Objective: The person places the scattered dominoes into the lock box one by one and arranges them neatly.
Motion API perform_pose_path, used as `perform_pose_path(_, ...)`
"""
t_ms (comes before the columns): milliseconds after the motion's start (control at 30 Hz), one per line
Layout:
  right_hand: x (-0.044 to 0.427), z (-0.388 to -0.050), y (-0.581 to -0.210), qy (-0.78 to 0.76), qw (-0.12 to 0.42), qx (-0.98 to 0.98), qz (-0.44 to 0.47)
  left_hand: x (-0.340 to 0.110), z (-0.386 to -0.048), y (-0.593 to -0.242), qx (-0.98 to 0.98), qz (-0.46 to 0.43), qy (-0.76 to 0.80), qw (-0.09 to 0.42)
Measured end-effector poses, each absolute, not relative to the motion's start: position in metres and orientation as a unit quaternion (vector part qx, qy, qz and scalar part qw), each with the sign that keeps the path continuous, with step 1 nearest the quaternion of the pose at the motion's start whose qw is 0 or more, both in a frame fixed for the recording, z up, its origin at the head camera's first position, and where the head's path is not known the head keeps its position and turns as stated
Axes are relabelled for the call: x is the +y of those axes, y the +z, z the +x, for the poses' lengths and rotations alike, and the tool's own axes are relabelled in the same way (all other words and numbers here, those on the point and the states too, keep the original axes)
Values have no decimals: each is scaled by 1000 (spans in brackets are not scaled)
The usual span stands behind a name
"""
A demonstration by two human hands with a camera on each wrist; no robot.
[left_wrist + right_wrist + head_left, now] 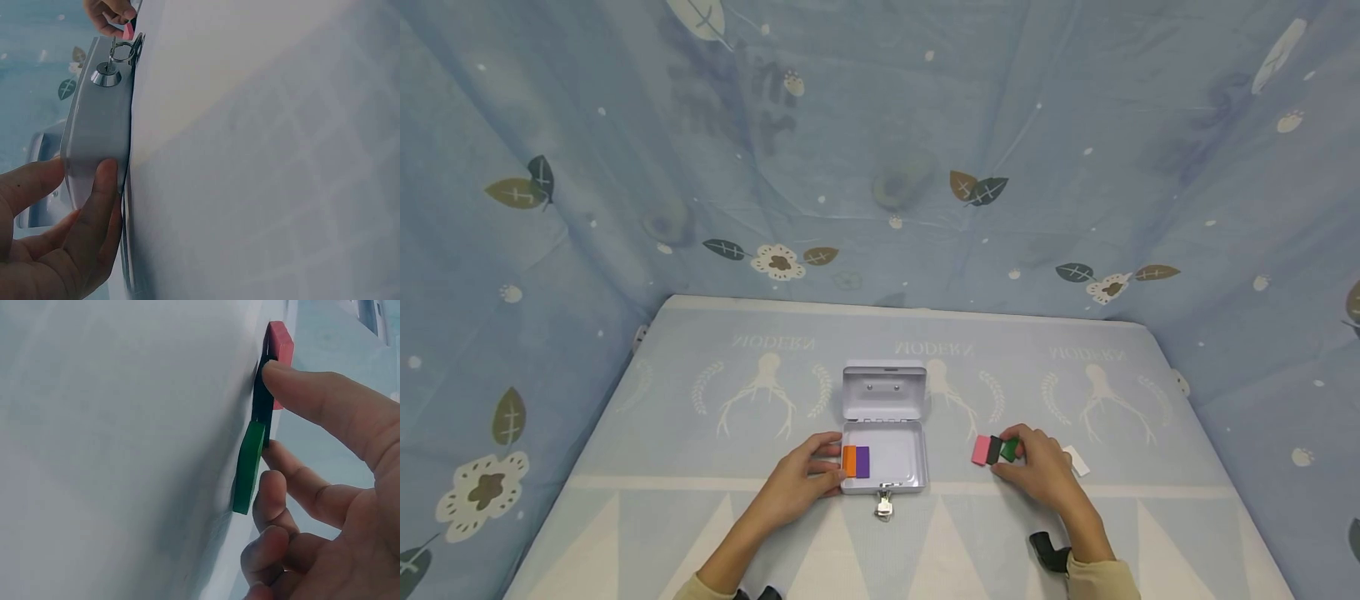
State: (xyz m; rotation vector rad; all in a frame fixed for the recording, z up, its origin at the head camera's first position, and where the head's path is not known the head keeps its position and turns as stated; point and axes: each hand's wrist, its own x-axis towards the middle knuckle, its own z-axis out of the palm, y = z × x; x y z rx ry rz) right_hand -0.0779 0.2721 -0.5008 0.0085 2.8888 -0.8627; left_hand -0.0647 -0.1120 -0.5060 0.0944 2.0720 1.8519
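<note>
A pale grey metal cash box stands with its lid raised. Inside, against its left wall, lie an orange block and a purple block. My left hand grips the box's front left corner, thumb at the rim and fingers against the outside. To the right of the box, my right hand pinches a flat black block between thumb and forefinger. A pink block lies against its left side, and a green block is beside it under the fingers.
A white block lies right of my right hand, partly hidden by it. Keys on a ring hang from the box's front lock. Dark straps sit near both wrists. Blue patterned cloth hangs behind the table.
</note>
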Motion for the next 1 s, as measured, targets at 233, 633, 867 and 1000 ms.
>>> perform_pose_path(233, 275, -76, -498, -280, 42, 959, -9, -112, -64, -505, 734, 30, 655, 179)
perform_pose_path(633, 274, -75, -492, -298, 34, 954, -20, -111, -64, -504, 736, 29, 653, 179)
perform_pose_path(867, 267, -76, -489, -317, 23, 948, -36, -111, -63, -504, 737, 31, 651, 178)
perform_pose_path(1000, 260, -76, -488, -337, 15, 940, -46, -112, -64, -504, 738, 32, 650, 177)
